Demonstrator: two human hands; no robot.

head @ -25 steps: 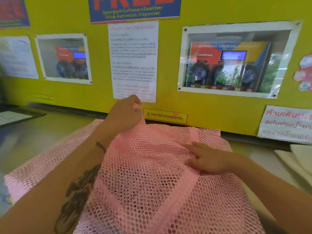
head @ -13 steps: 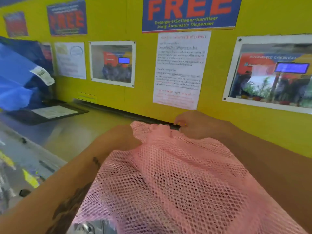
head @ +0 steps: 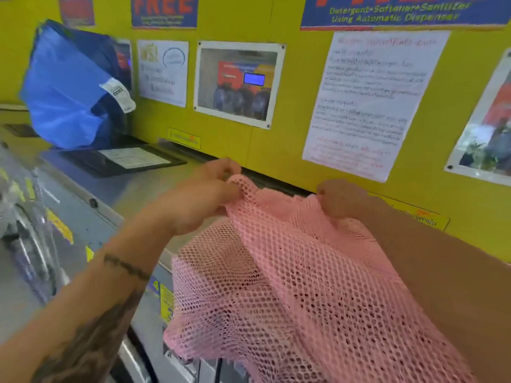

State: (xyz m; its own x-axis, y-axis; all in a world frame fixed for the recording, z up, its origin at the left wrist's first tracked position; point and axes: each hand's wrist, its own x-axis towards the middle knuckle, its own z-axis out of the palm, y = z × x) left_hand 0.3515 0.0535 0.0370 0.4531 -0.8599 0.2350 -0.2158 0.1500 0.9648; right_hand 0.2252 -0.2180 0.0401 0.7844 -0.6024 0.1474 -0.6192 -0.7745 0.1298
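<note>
A pink mesh laundry bag (head: 290, 286) hangs in front of me, lifted off the machine top and draping down toward the lower right. My left hand (head: 204, 200) pinches its top edge on the left between thumb and curled fingers. My right hand (head: 341, 199) grips the same top edge on the right, fingers curled into the mesh. The two hands hold the edge stretched between them, close to the yellow wall. The lower part of the bag runs out of view at the bottom.
A steel washing machine top (head: 132, 186) stretches left, carrying a black clipboard (head: 124, 160) and a blue bag (head: 69, 87) leaning on the yellow wall (head: 262, 145). Posters and a white notice (head: 370, 103) cover the wall. The machine's front panel (head: 163, 299) drops away below.
The bag has been lifted off the machine top. My right hand went from lying flat on the mesh to gripping its top edge. The view swung left, showing the blue bag.
</note>
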